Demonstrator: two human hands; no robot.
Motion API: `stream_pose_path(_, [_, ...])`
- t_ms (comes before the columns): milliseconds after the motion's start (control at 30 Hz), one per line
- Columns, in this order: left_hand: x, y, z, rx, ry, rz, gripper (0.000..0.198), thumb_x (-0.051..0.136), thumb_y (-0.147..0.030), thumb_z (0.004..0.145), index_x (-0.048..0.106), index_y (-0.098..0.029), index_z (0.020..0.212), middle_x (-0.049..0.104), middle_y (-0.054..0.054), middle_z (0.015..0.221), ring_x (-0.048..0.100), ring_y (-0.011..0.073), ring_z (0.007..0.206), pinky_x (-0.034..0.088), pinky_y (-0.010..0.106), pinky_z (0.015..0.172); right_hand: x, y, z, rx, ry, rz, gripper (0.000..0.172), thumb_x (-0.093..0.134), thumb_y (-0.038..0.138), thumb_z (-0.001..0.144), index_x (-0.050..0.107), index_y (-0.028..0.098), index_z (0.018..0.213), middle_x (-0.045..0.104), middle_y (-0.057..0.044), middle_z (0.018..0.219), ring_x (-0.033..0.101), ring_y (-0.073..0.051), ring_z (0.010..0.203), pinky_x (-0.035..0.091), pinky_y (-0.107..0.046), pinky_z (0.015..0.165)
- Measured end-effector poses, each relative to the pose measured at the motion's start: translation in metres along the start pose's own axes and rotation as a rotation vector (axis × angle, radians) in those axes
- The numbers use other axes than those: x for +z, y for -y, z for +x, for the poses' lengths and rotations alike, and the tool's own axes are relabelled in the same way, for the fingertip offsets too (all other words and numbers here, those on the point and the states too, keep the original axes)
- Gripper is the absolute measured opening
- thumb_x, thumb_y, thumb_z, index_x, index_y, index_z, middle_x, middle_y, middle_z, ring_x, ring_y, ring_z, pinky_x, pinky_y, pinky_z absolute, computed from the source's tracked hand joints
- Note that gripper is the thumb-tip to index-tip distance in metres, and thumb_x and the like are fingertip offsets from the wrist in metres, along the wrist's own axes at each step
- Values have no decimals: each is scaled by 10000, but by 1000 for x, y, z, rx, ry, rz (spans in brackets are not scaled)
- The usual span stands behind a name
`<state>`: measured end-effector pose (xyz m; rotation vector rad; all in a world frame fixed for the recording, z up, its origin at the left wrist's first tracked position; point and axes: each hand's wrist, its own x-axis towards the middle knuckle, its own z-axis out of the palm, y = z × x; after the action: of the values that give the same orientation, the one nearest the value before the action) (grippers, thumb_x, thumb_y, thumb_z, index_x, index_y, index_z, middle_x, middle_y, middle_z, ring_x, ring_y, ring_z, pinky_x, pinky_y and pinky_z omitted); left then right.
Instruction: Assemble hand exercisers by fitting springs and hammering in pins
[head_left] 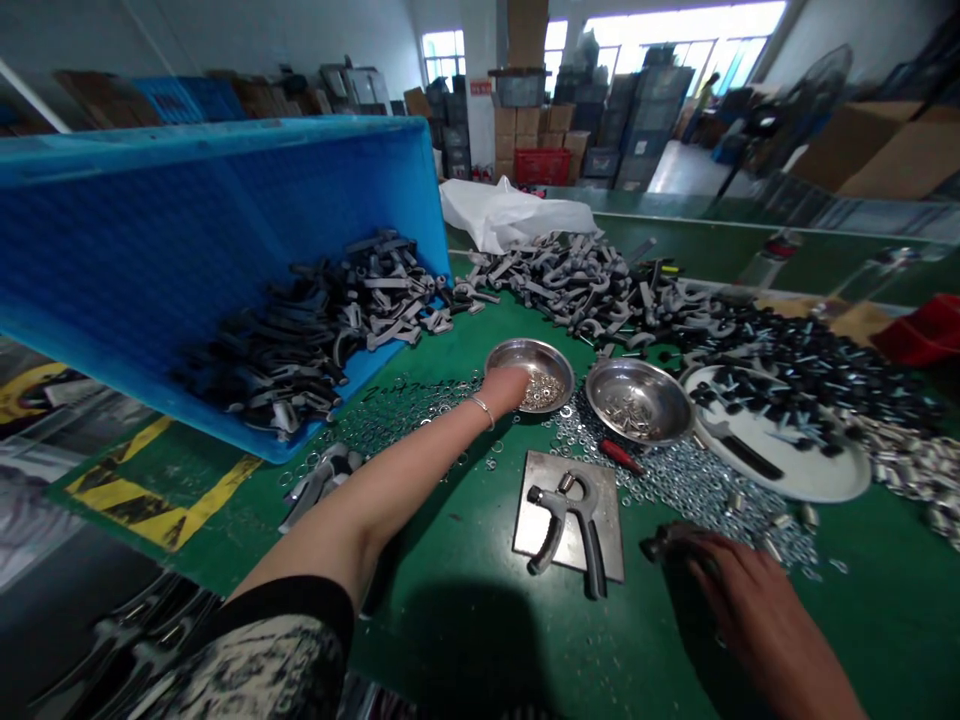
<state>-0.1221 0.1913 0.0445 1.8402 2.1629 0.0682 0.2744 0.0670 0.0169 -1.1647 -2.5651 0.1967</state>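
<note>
My left hand (504, 388) reaches into a steel bowl (529, 352) of small metal parts, fingers curled down among them; what they hold is hidden. A bracelet sits on that wrist. My right hand (739, 585) rests flat on the green table, fingers stretched over a small dark part (660, 543) near scattered washers (686, 482). Between the hands a grey hand-grip exerciser (571, 522) lies on a metal plate (607, 500). A second steel bowl (660, 382) holding a few small parts stands to the right of the first.
A tilted blue crate (187, 230) of grey handle pieces fills the left. More handles (577, 280) are heaped behind the bowls. A white tray (817, 480) with black knobs lies at right, a red bin (926, 330) beyond. A white bag (510, 215) lies at the back.
</note>
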Motion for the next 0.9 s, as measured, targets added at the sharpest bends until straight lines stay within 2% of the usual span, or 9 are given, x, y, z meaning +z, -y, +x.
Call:
stream_pose_path(100, [1, 2, 0, -4, -93, -83, 184, 566, -150, 907, 712, -80, 994, 704, 194, 1080, 658, 259, 1069, 495, 372, 951, -8, -21, -40, 60, 50, -146, 297, 516, 505, 893, 636, 239, 837, 655, -149, 792, 601, -316, 656, 507, -511, 605])
stream_pose_path(200, [-2, 0, -3, 10, -186, -186, 182, 554, -111, 873, 722, -89, 942, 729, 176, 998, 680, 241, 992, 503, 336, 904, -12, -28, -51, 109, 43, -102, 303, 532, 510, 868, 579, 271, 688, 614, -111, 660, 584, -300, 590, 486, -474, 556])
stream_pose_path(300, [-8, -5, -17, 63, -289, -302, 185, 542, -143, 887, 708, -105, 960, 733, 142, 994, 673, 218, 954, 497, 321, 890, -22, -17, -41, 258, 33, 117, 303, 543, 553, 857, 608, 261, 805, 675, -117, 755, 636, -288, 643, 534, -428, 587])
stream_pose_path(400, [-8, -12, -45, 144, -351, -406, 167, 553, -199, 904, 690, -136, 976, 733, 85, 996, 663, 176, 921, 493, 276, 858, -36, 13, -24, 381, 211, 383, 398, 475, 584, 901, 622, 241, 1038, 735, -102, 883, 685, -262, 697, 566, -355, 626])
stream_pose_path(467, [-2, -17, -70, 199, -355, -503, 139, 585, -228, 895, 684, -150, 954, 733, 51, 950, 661, 151, 859, 497, 246, 799, -45, 36, -10, 394, 315, 454, 430, 430, 596, 927, 619, 237, 1072, 740, -90, 872, 691, -256, 713, 557, -332, 647])
stream_pose_path(533, [6, -19, -96, 247, -334, -682, 135, 601, -263, 893, 679, -157, 923, 725, 33, 885, 653, 142, 796, 495, 238, 742, -50, 55, 5, 368, 324, 472, 430, 381, 594, 952, 612, 239, 1027, 724, -81, 817, 681, -249, 705, 534, -322, 651])
stream_pose_path(667, [18, -16, -137, 261, -270, -965, 142, 612, -295, 885, 679, -170, 891, 704, 17, 826, 626, 141, 746, 479, 254, 706, -38, 67, 34, 327, 347, 420, 398, 350, 573, 965, 564, 240, 934, 696, -84, 779, 661, -256, 688, 491, -347, 660])
stream_pose_path(800, [30, -18, -150, 193, -228, -969, 113, 637, -268, 863, 676, -164, 883, 691, 19, 814, 619, 148, 742, 469, 258, 689, -21, 59, 42, 398, 502, 544, 442, 393, 611, 939, 581, 226, 832, 650, -52, 707, 629, -233, 665, 478, -340, 657])
stream_pose_path(900, [43, -28, -143, 303, -178, -812, 113, 597, -240, 896, 684, -170, 884, 694, 27, 868, 628, 161, 824, 471, 272, 762, -18, 62, 33, 642, 428, 850, 486, 457, 680, 887, 595, 215, 853, 626, -29, 746, 577, -172, 632, 450, -271, 552])
